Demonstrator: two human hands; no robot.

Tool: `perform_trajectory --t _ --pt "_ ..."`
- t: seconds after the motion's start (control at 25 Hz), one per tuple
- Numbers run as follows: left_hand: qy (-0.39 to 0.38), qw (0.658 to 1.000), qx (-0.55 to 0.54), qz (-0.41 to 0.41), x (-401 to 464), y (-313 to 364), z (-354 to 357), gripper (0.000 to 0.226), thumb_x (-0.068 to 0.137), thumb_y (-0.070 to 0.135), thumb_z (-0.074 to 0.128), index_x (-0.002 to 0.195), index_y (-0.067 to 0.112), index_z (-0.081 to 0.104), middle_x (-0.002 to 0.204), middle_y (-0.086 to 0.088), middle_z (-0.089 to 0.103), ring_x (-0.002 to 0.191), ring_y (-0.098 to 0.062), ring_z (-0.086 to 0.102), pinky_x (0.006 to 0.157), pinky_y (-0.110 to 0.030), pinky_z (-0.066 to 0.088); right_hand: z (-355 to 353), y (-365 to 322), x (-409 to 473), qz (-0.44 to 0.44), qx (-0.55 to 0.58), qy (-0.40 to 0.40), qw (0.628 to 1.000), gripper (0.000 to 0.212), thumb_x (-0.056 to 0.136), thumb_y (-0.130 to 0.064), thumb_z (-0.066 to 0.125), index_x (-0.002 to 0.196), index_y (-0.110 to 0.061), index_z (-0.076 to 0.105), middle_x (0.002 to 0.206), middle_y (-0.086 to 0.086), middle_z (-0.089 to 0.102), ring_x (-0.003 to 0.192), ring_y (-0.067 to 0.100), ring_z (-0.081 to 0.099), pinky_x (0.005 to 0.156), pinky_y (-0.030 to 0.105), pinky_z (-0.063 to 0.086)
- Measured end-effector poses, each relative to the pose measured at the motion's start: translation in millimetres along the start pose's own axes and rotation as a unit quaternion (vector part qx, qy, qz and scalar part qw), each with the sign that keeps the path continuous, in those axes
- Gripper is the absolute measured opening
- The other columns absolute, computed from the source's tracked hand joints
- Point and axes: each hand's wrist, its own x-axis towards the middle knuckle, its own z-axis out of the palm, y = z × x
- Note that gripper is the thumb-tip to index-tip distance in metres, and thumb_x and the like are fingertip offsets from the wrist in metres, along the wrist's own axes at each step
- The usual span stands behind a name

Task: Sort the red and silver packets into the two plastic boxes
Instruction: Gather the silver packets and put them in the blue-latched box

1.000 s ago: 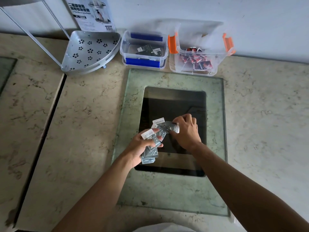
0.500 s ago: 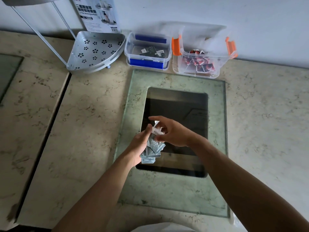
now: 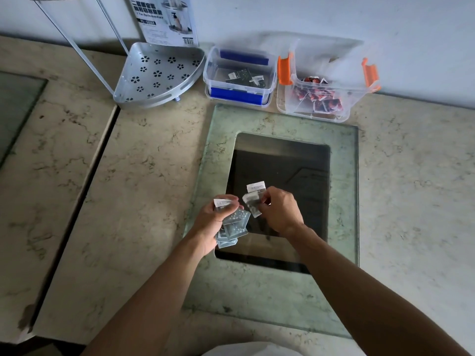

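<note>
My left hand (image 3: 211,222) grips a fanned stack of silver packets (image 3: 235,226) over the glass panel's left side. Just to its right, my right hand (image 3: 281,213) pinches a couple of silver packets (image 3: 253,201) with white labels, held apart from the stack. At the back by the wall stand two clear plastic boxes. The blue-clipped box (image 3: 213,75) holds a few silver packets. The orange-clipped box (image 3: 288,104) to its right holds several red packets (image 3: 321,98).
A metal corner shelf (image 3: 154,75) with thin legs stands at the back left, its printed card (image 3: 167,19) leaning on the wall. A glass panel (image 3: 341,201) with a dark rectangular opening lies in the marble counter. A seam (image 3: 84,181) splits the counter on the left.
My right hand has drawn a couple of silver packets off the stack and moved them slightly right. The view has shifted a little toward the counter.
</note>
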Motion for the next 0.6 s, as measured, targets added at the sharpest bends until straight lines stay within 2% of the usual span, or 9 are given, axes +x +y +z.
perform_trajectory --t 0.04,0.12,0.2,0.24,0.32,0.4,0.44,0.52,0.6 --pt "0.004 1.0 0.002 -0.001 1.1 -0.4 0.1 0.032 0.075 0.032 0.08 0.103 0.017 0.071 0.103 -0.016 0.073 0.085 -0.03 0.07 0.074 -0.045 0.058 -4.0 -2.4 -0.6 0.042 0.069 0.005 0.997 0.011 0.083 -0.019 0.077 0.087 -0.016 0.067 0.09 -0.002 0.069 0.078 0.017 0.065 0.061 0.021 0.047" --pt "0.007 1.0 0.008 0.002 2.7 -0.4 1.3 0.044 0.076 0.045 0.078 0.109 0.017 0.071 0.105 -0.018 0.072 0.088 -0.032 0.069 0.078 -0.049 0.057 -13.0 -10.2 -6.4 0.097 0.236 -0.013 0.967 0.014 0.082 -0.02 0.08 0.089 -0.015 0.069 0.082 -0.001 0.073 0.07 0.013 0.068 0.06 0.02 0.052" --pt "-0.003 1.0 0.004 0.007 4.2 -2.0 4.2 0.055 0.078 0.055 0.074 0.116 0.015 0.07 0.108 -0.022 0.07 0.091 -0.035 0.068 0.083 -0.053 0.055 -19.8 -20.1 -16.4 0.091 0.335 -0.067 0.936 0.014 0.082 -0.018 0.081 0.09 -0.012 0.071 0.079 0.003 0.075 0.063 0.012 0.067 0.057 0.019 0.053" --pt "-0.013 1.0 0.001 0.009 4.1 -2.6 6.9 0.06 0.08 0.057 0.071 0.118 0.012 0.068 0.107 -0.024 0.07 0.09 -0.037 0.068 0.084 -0.053 0.055 -20.4 -22.3 -21.2 0.065 0.328 -0.102 0.937 0.013 0.083 -0.017 0.08 0.09 -0.011 0.072 0.076 0.004 0.074 0.06 0.01 0.066 0.055 0.017 0.052" --pt "-0.016 1.0 0.0 0.018 4.2 -2.2 12.4 0.054 0.081 0.048 0.071 0.118 0.009 0.066 0.101 -0.022 0.071 0.086 -0.036 0.07 0.081 -0.051 0.057 -16.7 -22.9 -26.9 0.016 0.248 -0.142 0.958 0.013 0.085 -0.026 0.077 0.089 -0.014 0.075 0.07 -0.001 0.073 0.054 0.006 0.065 0.051 0.016 0.048" --pt "-0.005 1.0 0.008 0.021 5.6 -2.2 15.1 0.036 0.082 0.032 0.077 0.113 0.013 0.07 0.096 -0.016 0.072 0.083 -0.03 0.071 0.074 -0.044 0.058 -13.6 -16.0 -20.0 0.032 0.194 -0.081 0.977 0.02 0.09 -0.037 0.07 0.084 -0.018 0.076 0.067 -0.005 0.07 0.055 0.005 0.063 0.052 0.02 0.046" --pt "0.0 1.0 0.007 0.018 5.8 -2.4 15.1 0.029 0.082 0.025 0.078 0.109 0.016 0.072 0.092 -0.012 0.072 0.079 -0.027 0.071 0.069 -0.039 0.058 -12.9 -10.9 -13.5 0.058 0.173 -0.027 0.983 0.021 0.091 -0.039 0.067 0.085 -0.02 0.075 0.072 -0.006 0.07 0.061 0.007 0.063 0.055 0.021 0.046" --pt "0.005 1.0 0.002 0.014 6.4 -2.9 11.9 0.025 0.083 0.018 0.078 0.107 0.017 0.074 0.086 -0.009 0.072 0.073 -0.023 0.07 0.062 -0.033 0.057 -8.6 -2.8 -3.5 0.09 0.092 0.056 0.99 0.026 0.089 -0.043 0.067 0.1 -0.019 0.07 0.096 -0.004 0.066 0.083 0.013 0.063 0.066 0.024 0.048" --pt "0.009 1.0 0.001 0.012 6.1 -1.9 9.9 0.027 0.082 0.014 0.078 0.109 0.015 0.074 0.084 -0.009 0.072 0.071 -0.022 0.07 0.059 -0.031 0.056 0.7 -0.1 0.1 0.085 -0.008 0.049 0.995 0.042 0.084 -0.047 0.07 0.113 -0.017 0.062 0.114 0.001 0.056 0.101 0.018 0.057 0.079 0.032 0.051"
